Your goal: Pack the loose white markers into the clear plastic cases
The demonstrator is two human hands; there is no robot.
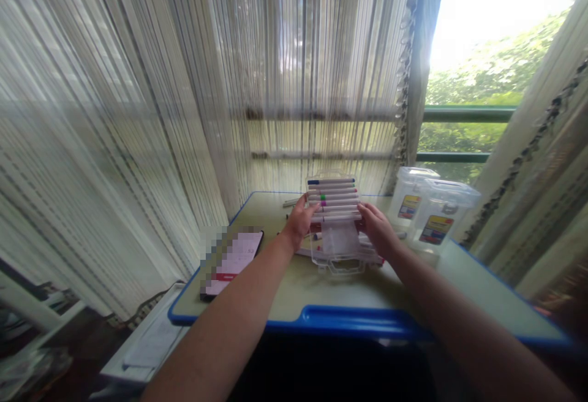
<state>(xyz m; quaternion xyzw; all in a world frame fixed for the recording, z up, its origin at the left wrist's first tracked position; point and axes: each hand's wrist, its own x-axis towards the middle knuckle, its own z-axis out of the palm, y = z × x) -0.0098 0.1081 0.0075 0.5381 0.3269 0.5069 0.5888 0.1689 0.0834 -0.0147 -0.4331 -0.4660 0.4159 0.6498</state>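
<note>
Between my two hands is a clear plastic marker case, tilted toward me above the desk. Several white markers lie side by side across its upper part, with blue, green and purple ends among them; the lower part holds no row of markers. My left hand is closed on the case's left edge, its thumb over the marker ends. On the opposite edge, my right hand grips the case with its fingertips near the marker tips. More loose markers lie on the desk behind and beneath the case, partly hidden.
A pale desk with a blue rim carries everything. A phone, partly pixelated, lies at the left. Two clear lidded containers with labels stand at the right. String curtains hang behind the desk, beside a window.
</note>
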